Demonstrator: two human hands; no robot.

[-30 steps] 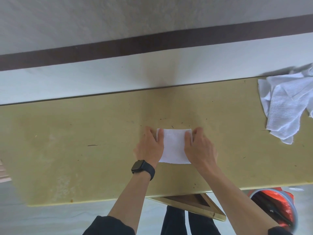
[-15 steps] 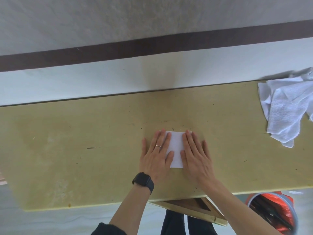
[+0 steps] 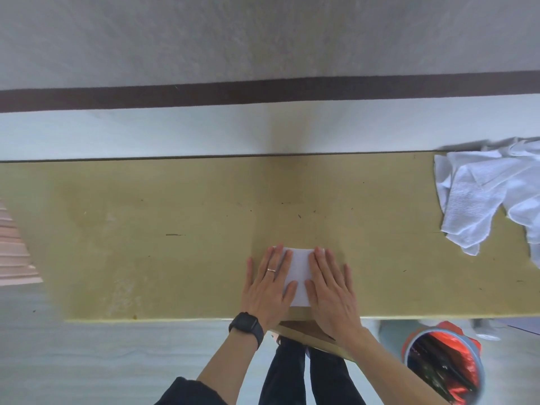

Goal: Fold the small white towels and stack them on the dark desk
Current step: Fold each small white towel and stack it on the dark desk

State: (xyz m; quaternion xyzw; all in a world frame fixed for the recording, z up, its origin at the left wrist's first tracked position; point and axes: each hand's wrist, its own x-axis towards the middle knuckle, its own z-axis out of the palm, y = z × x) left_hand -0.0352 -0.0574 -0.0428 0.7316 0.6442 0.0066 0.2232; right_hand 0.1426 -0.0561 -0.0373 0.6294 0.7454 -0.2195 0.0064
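Since 0.5 s ago the 2 flat hands and the small folded white cloth towel (image 3: pixel 299 270) under them have slid nearer the front edge of the yellowish scuffed desk top (image 3: pixel 146 229). The left hand (image 3: pixel 270 290) and right hand (image 3: pixel 330 290) lie palm-down with straight fingers, pressing the towel's 2 sides, with white showing between them. A loose heap of white terry towels (image 3: pixel 482 200) lies at the desk's far right, well apart. A black wristwatch (image 3: pixel 247 324) circles the left wrist.

- The person is wearing a black smartwatch (image 3: pixel 245 324) with a dark band on the left wrist.
- A thin ring (image 3: pixel 271 270) is sitting on a finger of the left hand (image 3: pixel 267 290).
- A dark sleeve (image 3: pixel 190 390) is ending above the left forearm.
- Dark trousers (image 3: pixel 309 372) are covering both legs.
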